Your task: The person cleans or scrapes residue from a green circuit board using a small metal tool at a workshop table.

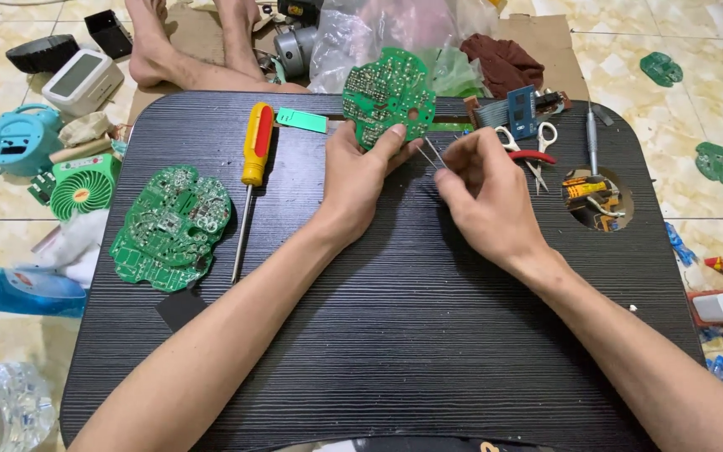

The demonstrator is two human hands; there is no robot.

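White grey-screened device (84, 79), far left

One head camera looks steeply down, close over the black table (395, 335).

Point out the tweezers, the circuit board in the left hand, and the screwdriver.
tweezers (431, 154), head view, on the bare metal prongs.
circuit board (387, 88), head view, middle of its green face.
left hand (357, 180), head view, back of the hand.
screwdriver (256, 142), head view, on the yellow handle.

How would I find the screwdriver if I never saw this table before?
Start at the dark wood-grain table and look left of the person's left hand. The screwdriver lies there, beside a flat green circuit board. It is the only tool with a yellow and red handle and a long thin metal shaft.
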